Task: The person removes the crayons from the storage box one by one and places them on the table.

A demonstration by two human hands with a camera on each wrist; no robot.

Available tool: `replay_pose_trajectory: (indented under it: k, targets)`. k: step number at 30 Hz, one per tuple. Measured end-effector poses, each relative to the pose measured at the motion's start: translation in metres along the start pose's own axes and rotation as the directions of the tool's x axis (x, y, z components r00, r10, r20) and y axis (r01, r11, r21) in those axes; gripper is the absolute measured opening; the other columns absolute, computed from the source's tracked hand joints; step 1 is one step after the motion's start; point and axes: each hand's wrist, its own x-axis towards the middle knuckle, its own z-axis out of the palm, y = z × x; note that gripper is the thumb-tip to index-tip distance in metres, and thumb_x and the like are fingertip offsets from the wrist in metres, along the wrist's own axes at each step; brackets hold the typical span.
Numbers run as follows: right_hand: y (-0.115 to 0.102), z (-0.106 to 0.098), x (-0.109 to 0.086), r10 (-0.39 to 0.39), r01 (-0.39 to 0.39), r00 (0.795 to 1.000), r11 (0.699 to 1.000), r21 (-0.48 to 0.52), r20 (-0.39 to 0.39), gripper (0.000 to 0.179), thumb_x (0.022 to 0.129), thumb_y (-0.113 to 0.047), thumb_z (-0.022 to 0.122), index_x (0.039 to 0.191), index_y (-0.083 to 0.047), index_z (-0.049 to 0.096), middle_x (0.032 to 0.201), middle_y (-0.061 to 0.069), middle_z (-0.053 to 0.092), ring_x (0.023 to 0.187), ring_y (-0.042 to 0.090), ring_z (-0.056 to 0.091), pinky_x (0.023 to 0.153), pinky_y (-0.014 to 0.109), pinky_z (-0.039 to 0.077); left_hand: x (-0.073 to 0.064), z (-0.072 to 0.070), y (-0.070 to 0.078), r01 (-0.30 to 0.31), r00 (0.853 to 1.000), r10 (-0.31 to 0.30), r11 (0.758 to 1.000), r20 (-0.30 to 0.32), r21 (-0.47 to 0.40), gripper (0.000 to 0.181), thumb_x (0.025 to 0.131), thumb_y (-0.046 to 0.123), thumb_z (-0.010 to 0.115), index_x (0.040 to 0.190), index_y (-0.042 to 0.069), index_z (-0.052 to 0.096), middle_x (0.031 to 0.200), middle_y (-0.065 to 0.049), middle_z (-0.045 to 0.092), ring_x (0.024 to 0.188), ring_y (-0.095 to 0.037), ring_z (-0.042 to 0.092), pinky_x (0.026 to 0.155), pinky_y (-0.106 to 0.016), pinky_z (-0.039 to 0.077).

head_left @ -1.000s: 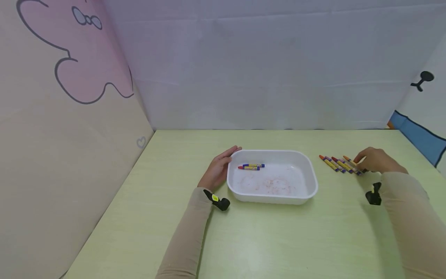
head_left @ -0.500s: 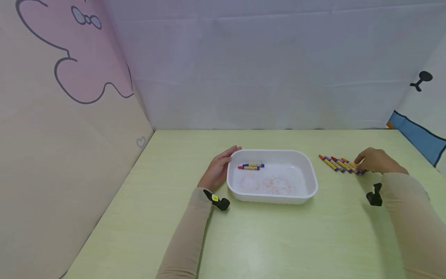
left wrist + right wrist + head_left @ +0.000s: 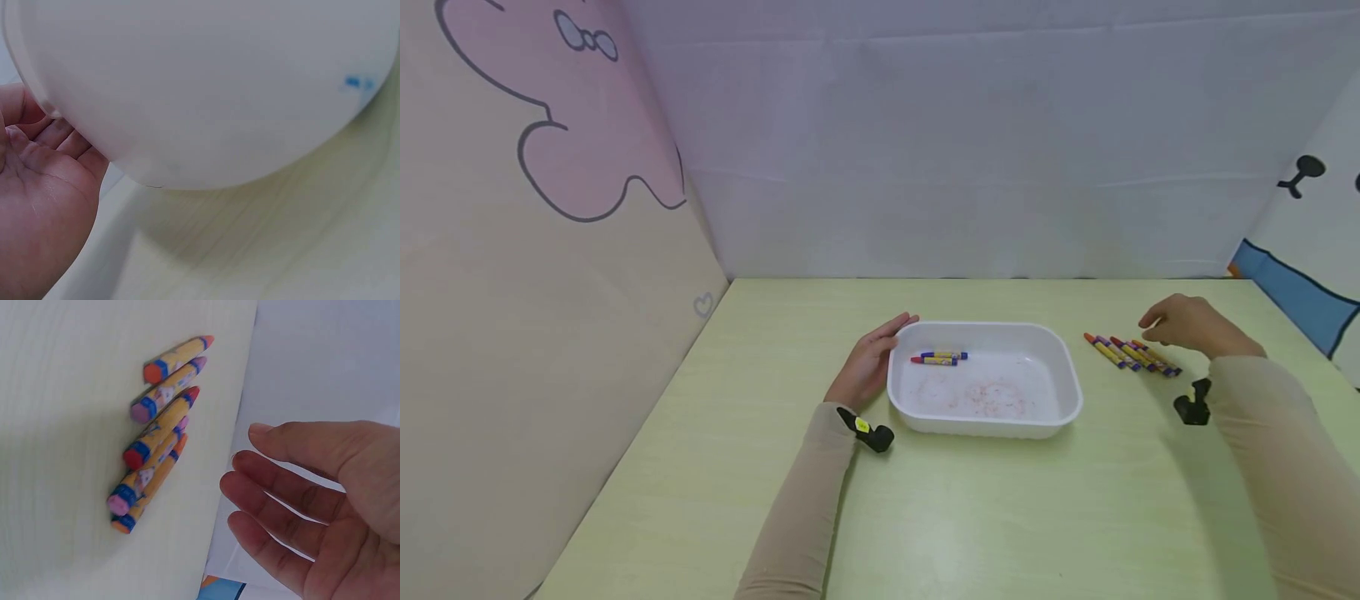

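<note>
My left hand [image 3: 863, 367] holds the left end of a white plastic tray [image 3: 985, 427], its thumb at the rim. In the left wrist view the tray's wall [image 3: 206, 100] hides part of the fingers. Two crayons, one blue [image 3: 953, 356] and one red [image 3: 934, 362], lie side by side inside. To the right of the tray several yellow-wrapped crayons lie slanted in a row on the table; among them are an orange one [image 3: 178, 359], a purple one [image 3: 167, 389] and a red one [image 3: 161, 429]. Just above their right end hovers my right hand [image 3: 1195, 325], holding nothing, fingers loosely bent and apart.
The pale wooden table [image 3: 925, 517] ends at a white cloth backdrop [image 3: 970, 150]. A printed wall [image 3: 550, 333] stands along the left side. Reddish marks [image 3: 992, 397] stain the tray's floor.
My right hand has lifted off the rightmost crayon and moved back and slightly left. That crayon now lies close against its neighbour. My left hand and the tray stay in place.
</note>
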Motion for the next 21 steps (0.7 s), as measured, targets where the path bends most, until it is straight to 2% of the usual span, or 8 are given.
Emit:
replay_pose_trajectory:
  k: [13, 21]
  targets:
    - [-0.073, -0.006, 0.016, -0.129, 0.134, 0.989, 0.989, 0.064, -0.071, 0.033, 0.092, -0.015, 0.059, 0.116, 0.009, 0.062, 0.097, 0.022, 0.07, 0.088, 0.031, 0.066, 0.075, 0.047, 0.054, -0.002, 0.001, 0.001, 0.002, 1.0, -0.002, 1.0, -0.007, -0.004, 0.05, 0.101, 0.002, 0.034, 0.15, 0.003, 0.029, 0.153, -0.007, 0.039, 0.143, -0.019, 0.031, 0.119, -0.035, 0.025]
    - [-0.121, 0.004, 0.029, -0.197, 0.201, 0.979, 0.974, 0.106, -0.042, 0.032, 0.092, -0.015, 0.061, 0.116, 0.006, 0.063, 0.103, 0.02, 0.07, 0.089, 0.031, 0.066, 0.076, 0.043, 0.055, -0.003, 0.003, 0.001, 0.002, 1.0, -0.002, 1.0, -0.017, -0.003, 0.049, 0.101, 0.002, 0.034, 0.15, 0.003, 0.03, 0.152, -0.006, 0.04, 0.143, -0.019, 0.032, 0.118, -0.035, 0.025]
